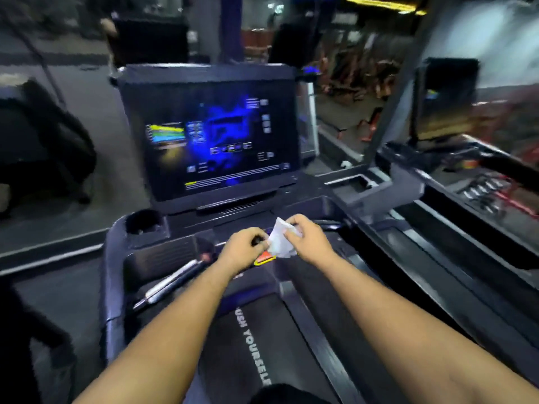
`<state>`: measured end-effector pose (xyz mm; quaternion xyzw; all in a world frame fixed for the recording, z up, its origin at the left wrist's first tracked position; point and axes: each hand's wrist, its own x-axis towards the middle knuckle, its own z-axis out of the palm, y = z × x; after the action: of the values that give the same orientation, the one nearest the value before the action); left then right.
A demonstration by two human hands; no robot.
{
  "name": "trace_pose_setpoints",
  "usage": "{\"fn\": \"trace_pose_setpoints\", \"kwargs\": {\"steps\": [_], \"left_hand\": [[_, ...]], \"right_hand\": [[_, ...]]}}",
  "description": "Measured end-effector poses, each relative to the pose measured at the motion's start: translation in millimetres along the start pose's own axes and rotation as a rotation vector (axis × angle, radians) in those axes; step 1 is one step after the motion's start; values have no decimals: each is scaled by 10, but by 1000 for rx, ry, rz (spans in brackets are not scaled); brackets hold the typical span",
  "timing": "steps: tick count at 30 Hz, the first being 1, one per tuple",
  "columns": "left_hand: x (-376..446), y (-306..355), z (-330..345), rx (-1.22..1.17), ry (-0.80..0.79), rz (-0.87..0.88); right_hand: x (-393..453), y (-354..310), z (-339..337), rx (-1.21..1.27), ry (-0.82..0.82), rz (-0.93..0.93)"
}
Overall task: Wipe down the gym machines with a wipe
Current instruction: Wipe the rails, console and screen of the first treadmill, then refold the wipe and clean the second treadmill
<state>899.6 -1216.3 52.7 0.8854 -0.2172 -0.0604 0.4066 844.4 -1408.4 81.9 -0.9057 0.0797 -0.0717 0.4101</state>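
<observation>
I stand on a black treadmill (116, 258) with a large lit touchscreen (210, 135) ahead of me. A crumpled white wipe (280, 240) is held between both hands just above the console, over a red and yellow stop button (264, 258). My left hand (243, 247) pinches the wipe's left edge with curled fingers. My right hand (307, 239) grips its right side, thumb and fingers closed on it. Both forearms reach forward from the bottom of the view.
A cup holder (144, 225) sits at the console's left. A silver handlebar (169, 282) angles across the left side. The belt with white lettering (253, 345) runs below. A second treadmill (455, 185) stands to the right. Dark shapes (43, 147) lie on the floor at left.
</observation>
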Motion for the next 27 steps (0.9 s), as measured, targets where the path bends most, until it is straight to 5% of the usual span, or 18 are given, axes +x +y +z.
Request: {"fn": "trace_pose_setpoints", "kwargs": {"steps": [5,13,27], "left_hand": [[69,1372,778,-294,-175,192],[-730,3199,2547,-615,-557,205],[-2740,5537,4660,-494,-1255,457]], "right_hand": [[-853,607,-1319,205,261,89],[-2922,1760,-2848,365,593,352],[-6093,2296,-4144,294,1238,544]]}}
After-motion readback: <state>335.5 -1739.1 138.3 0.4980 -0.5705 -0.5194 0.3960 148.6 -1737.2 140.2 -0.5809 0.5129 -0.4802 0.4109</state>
